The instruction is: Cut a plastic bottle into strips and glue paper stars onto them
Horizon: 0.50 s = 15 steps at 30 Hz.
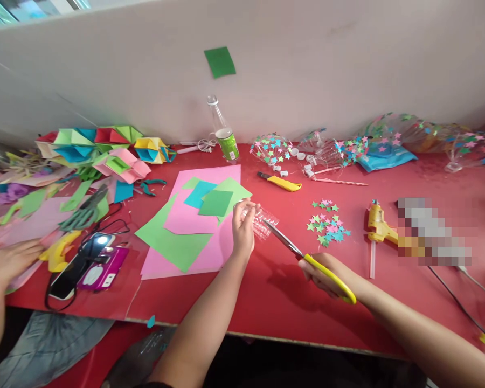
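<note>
In the middle of the table, my left hand (243,226) pinches a crinkled, clear plastic piece (267,222). What the plastic was part of I cannot make out. My right hand (325,274) is closed round the yellow handles of a pair of scissors (288,243), whose blades point up and left. The blade tips meet the plastic's edge; whether they are cutting through it is too small to tell. Behind my left hand lie pink and green paper sheets (178,250), with a dark green paper square (217,203) on top.
A green-labelled bottle (226,143) stands by the wall. A yellow cutter (281,182), paper stars (327,226) and a glue gun (380,226) lie to the right. Star-covered plastic pieces (271,148) line the back. At left, another person's hand (18,261) rests near a phone (67,280).
</note>
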Each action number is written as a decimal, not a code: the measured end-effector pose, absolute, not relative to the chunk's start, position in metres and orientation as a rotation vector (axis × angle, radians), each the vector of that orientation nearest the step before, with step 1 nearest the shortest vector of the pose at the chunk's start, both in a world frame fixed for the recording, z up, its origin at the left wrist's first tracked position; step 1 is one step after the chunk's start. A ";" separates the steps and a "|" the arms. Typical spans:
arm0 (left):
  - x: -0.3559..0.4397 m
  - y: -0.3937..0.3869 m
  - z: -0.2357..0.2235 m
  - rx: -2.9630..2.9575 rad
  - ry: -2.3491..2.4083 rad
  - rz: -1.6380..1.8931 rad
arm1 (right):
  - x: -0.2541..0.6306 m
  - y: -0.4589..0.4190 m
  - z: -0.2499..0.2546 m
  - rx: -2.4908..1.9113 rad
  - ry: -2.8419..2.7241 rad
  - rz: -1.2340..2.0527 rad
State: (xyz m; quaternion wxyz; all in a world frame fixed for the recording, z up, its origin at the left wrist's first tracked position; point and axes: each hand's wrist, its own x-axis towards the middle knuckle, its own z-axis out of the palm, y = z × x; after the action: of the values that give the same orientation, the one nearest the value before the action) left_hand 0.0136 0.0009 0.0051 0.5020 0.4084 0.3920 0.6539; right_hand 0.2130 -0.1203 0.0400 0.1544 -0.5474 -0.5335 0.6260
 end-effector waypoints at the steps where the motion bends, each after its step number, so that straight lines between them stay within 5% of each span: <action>1: 0.013 0.001 0.005 0.999 0.957 1.575 | 0.213 -0.120 0.041 -1.551 -1.519 1.803; 15: 0.012 -0.002 0.001 1.128 0.981 1.557 | 0.209 -0.120 0.053 -1.435 -1.548 1.857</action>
State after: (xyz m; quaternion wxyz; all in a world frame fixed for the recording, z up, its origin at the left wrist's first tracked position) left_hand 0.0116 -0.0023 0.0013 0.4719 0.4607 0.4008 0.6359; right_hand 0.2091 -0.1205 0.0532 0.1644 -0.5035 -0.5432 0.6514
